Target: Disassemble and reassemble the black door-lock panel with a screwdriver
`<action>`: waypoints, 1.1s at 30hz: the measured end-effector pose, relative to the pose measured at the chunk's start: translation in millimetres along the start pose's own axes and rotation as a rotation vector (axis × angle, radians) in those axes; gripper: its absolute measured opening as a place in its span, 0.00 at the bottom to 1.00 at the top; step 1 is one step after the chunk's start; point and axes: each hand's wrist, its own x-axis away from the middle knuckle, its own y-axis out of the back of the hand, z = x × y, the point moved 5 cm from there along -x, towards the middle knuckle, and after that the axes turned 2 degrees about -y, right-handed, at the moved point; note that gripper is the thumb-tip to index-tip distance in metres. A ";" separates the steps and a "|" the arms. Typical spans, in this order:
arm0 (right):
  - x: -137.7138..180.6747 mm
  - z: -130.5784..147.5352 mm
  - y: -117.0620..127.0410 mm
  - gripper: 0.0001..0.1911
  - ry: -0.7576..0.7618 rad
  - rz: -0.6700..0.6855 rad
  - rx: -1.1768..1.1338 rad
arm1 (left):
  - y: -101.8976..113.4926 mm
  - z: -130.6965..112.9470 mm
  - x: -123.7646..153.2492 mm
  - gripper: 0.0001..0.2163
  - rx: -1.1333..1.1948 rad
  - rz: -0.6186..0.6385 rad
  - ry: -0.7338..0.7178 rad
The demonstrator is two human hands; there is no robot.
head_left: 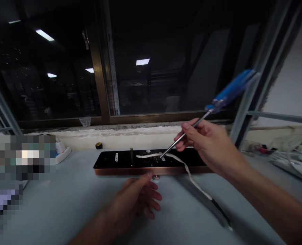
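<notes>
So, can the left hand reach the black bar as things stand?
Probably yes: the left hand looks empty, its thumb near the bar, nothing visible between. The right hand and screwdriver sit farther right.

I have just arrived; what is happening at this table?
A person's right hand holds a blue-handled metal screwdriver by its shaft, tip pointing down at a long black box with copper-coloured sides. The open left hand is by the box's near edge; whether it touches is unclear. A white cable extends from the box over the grey-blue table.

Cable (186,167) over panel (124,161), window (161,88) behind, table (181,217) beneath
</notes>
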 end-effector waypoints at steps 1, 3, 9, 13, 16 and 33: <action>-5.1 3.4 -6.4 0.17 0.005 0.059 0.055 | 0.9 2.3 -1.5 0.20 0.062 -0.007 0.012; -12.4 7.8 -19.7 0.17 0.007 0.168 0.164 | 2.9 4.0 -4.3 0.20 0.164 -0.027 0.016; -19.5 6.9 -48.3 0.15 0.065 0.391 0.426 | 11.7 -7.1 -3.2 0.13 0.269 -0.260 -0.080; -22.6 0.5 -50.5 0.15 0.066 0.406 0.470 | 14.0 -6.7 -2.6 0.12 0.265 -0.320 -0.087; -23.4 -2.6 -48.9 0.14 0.047 0.413 0.448 | 15.5 -5.2 -4.2 0.12 0.260 -0.303 -0.114; -5.1 12.7 -58.8 0.06 -0.080 0.731 0.447 | 14.5 -4.6 -4.5 0.11 0.230 -0.297 -0.110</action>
